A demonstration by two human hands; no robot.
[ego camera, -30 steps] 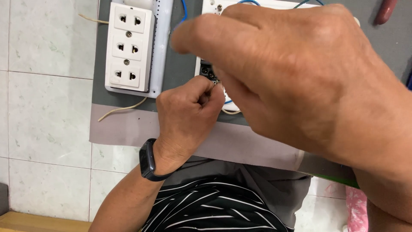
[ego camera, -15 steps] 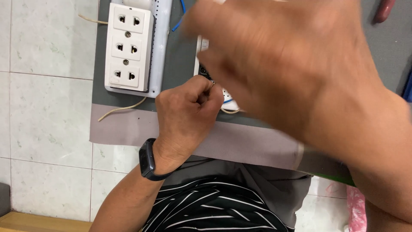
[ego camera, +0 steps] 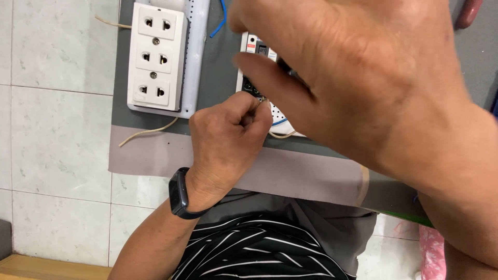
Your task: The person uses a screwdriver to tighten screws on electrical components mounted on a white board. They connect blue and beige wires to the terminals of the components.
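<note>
My left hand (ego camera: 228, 140), with a black wristband, is closed in a pinch on a thin cream wire end (ego camera: 263, 101). It holds this at the black terminals of a small white electrical unit (ego camera: 252, 78) on a dark grey board (ego camera: 215, 78). My right hand (ego camera: 373, 88) is large and close to the camera. It hovers over the unit and hides most of it. Its fingers are curled around a dark slender tool (ego camera: 288, 69), of which only a short piece shows.
A white triple socket (ego camera: 155, 57) on a white trunking strip is fixed to the board's left part. A cream wire (ego camera: 148, 132) trails below it and a blue wire (ego camera: 220, 21) runs at the top. A reddish handle (ego camera: 469, 13) lies top right. Pale tiles surround the board.
My right hand has shifted up and to the right, uncovering the top left of the white unit. My left hand has kept its pinch on the wire in the same place.
</note>
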